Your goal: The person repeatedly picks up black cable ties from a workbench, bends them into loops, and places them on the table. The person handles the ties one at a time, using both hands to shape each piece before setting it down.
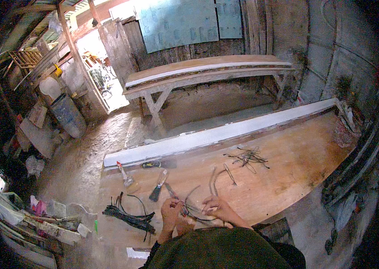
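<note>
Left fingers (177,206), right fingers (208,206) at dark strands (204,219); exact grip too small to tell. On worktop (288,179): black bundle (129,217) leftward, dark-tipped brush (155,193), thin tangle (248,157), long white strip (221,136) near far edge. Behind: second worktop (207,75), pale blue panel (178,22) above.

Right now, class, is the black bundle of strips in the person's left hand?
No, the black bundle lies on the wooden table, to the left of the left hand.

Two hands (170,210), two brush-like tools (157,187), one black-and-yellow object (151,164), one black bundle (129,218) and one pile of dark strands (248,157) showed. There were also two tables (283,188), two long white strips (225,133), two blue panels (180,24) and one blue barrel (69,116).
</note>
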`<control>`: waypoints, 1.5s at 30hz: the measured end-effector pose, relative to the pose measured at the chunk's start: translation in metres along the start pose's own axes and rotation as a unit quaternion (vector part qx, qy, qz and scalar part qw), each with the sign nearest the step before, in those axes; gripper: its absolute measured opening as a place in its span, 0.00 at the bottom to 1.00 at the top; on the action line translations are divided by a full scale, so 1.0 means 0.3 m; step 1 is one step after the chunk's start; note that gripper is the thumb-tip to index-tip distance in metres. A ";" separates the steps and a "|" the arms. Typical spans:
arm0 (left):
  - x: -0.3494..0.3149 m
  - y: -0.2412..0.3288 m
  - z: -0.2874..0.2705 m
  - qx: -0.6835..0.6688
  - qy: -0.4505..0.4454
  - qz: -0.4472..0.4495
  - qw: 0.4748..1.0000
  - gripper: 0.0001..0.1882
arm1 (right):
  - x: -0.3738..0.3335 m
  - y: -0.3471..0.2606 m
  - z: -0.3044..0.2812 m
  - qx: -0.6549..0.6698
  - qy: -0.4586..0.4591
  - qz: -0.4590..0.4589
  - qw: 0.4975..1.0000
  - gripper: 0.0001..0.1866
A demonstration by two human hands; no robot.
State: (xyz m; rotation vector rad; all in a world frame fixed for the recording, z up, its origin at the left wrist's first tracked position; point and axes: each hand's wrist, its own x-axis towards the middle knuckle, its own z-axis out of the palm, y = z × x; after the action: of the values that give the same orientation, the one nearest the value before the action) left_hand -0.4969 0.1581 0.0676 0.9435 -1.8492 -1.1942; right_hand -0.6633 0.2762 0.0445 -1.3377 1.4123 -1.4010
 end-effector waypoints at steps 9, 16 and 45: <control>0.007 -0.068 0.006 0.005 0.007 -0.110 0.994 0.01 | 0.027 -0.122 0.070 0.016 -0.207 -0.093 0.974 0.11; 0.001 -0.075 0.022 -0.096 -0.115 -0.150 0.977 0.05 | -0.001 -0.095 0.049 0.065 -0.174 -0.011 0.983 0.08; 0.017 -0.012 -0.008 -0.033 -0.108 -0.091 0.989 0.06 | -0.006 -0.051 -0.040 0.103 -0.014 0.084 0.991 0.06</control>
State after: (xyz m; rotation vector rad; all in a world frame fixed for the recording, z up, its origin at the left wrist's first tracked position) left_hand -0.4965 0.1518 0.0658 0.9966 -1.9086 -1.5106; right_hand -0.6718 0.2826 0.0609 -1.0767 1.2905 -1.3693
